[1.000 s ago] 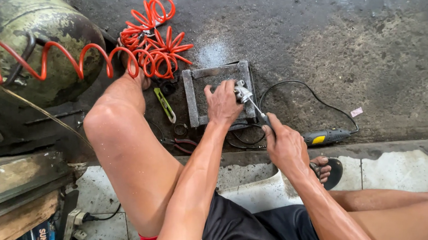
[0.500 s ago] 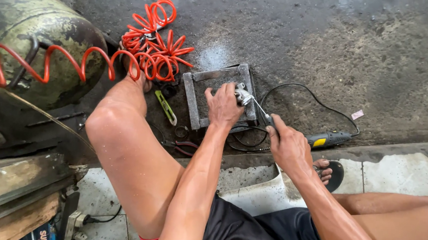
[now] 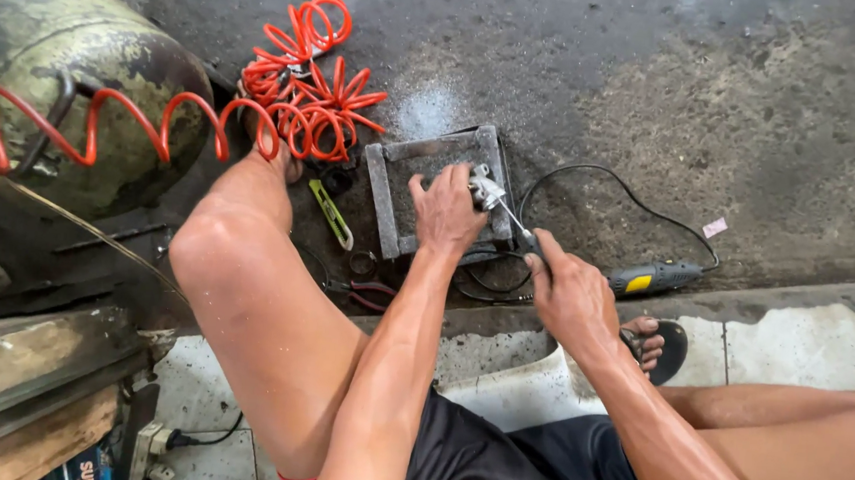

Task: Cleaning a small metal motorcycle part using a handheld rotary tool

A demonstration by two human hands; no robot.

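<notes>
Little change since the earlier frame: both hands stay put, view shifted slightly. Left hand (image 3: 446,214) presses a small metal part (image 3: 485,190) onto the square metal frame (image 3: 383,187) on the concrete floor (image 3: 738,101). Right hand (image 3: 569,295) is closed around a thin tool (image 3: 515,223), tip touching the part. Orange coiled hose (image 3: 307,91) lies far left; rotary tool (image 3: 652,278) right.

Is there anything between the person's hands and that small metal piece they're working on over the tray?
Nothing visible. The left hand already rests on the small metal part over the grey metal tray. The right hand holds a thin tool whose tip reaches the part.
</notes>
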